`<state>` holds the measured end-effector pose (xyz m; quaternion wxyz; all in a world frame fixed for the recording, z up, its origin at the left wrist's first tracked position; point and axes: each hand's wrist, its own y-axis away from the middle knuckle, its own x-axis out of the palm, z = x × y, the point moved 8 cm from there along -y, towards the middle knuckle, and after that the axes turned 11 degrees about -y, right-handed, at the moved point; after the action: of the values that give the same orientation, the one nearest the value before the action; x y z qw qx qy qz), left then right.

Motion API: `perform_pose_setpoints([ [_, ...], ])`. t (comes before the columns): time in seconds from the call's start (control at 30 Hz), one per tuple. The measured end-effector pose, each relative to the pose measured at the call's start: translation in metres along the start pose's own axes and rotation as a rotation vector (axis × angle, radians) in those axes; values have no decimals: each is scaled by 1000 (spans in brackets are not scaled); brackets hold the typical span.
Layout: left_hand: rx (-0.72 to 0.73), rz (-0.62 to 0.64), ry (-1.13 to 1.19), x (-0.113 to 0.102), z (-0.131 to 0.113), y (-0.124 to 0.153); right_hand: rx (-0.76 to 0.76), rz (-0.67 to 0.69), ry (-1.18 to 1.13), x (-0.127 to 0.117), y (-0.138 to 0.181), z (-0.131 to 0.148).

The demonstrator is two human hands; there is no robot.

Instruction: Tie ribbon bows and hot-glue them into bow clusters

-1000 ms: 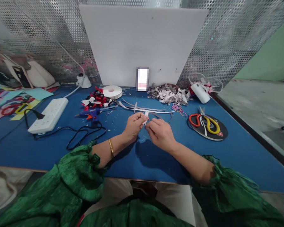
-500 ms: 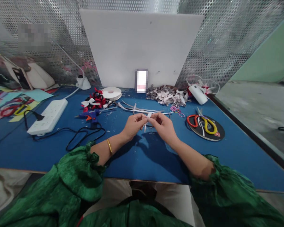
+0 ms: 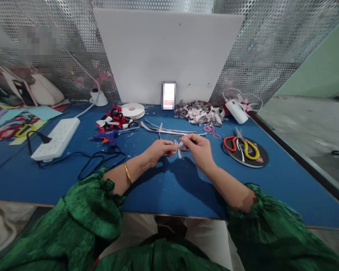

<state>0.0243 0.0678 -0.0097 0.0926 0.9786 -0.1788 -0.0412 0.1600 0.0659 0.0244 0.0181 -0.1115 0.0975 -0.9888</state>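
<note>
Between my hands, over the middle of the blue table, is a small looped piece of white ribbon (image 3: pixel 179 153) with a tail hanging down. My left hand (image 3: pixel 163 148) pinches it from the left between thumb and fingertips. From the right, my right hand (image 3: pixel 198 150) pinches a white end of the ribbon. The fingertips of the two hands are close together, and the exact folds between them are too small to make out. Just behind lie long loose white ribbon strips (image 3: pixel 169 131) and pink hair elastics (image 3: pixel 211 131).
Left are a blue glue gun (image 3: pixel 109 137), red and black bows (image 3: pixel 114 119), a ribbon spool (image 3: pixel 132 110) and a power strip (image 3: pixel 56 139). Scissors (image 3: pixel 251 149) rest on a black disc (image 3: pixel 261 158) at right. A ribbon-bow pile (image 3: pixel 200 113) and a phone (image 3: pixel 168 96) stand behind.
My hands have drawn slightly apart and the right has shifted a little to the right. More of the ribbon's loop and hanging tail now shows between them.
</note>
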Motion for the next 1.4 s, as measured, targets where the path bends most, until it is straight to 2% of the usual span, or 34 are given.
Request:
perform_pose_setpoints([
  [0.13,44,-95,83,-9,-5,-2,28,-15,33,-1,1,-3],
  [0.23,18,-111,176,-10,-3,-4,89,-44,-55,-3,0,-12],
  [0.4,-118,5,323,-1,5,-3,268,-60,-264,-2,2,-30],
  [0.5,-132,76,342,2,1,0,318,-33,-320,2,3,-33],
  [0.63,-61,102,178,0,-6,1,272,-4,-281,2,1,-33],
  [0.73,32,12,-38,-10,-10,-2,242,-18,-234,-2,-3,-36],
  [0.83,57,-94,-119,-19,-9,-4,326,-39,-244,-3,-1,-43],
  [0.93,71,-145,-127,-22,-10,-2,479,87,-264,12,8,-50],
  [1.0,95,-139,-132,-20,-13,1,522,193,-241,23,15,-50],
  [1.07,109,-124,-134,-17,-15,3,500,223,-207,27,18,-49],
  [1.2,122,-127,-130,-14,-15,3,377,195,-115,24,14,-46],
  [1.3,120,-189,-132,-15,-14,0,227,192,140,19,10,-40],
  [1.4,127,-201,-163,-14,-13,-4,-35,215,470,23,12,-24],
])
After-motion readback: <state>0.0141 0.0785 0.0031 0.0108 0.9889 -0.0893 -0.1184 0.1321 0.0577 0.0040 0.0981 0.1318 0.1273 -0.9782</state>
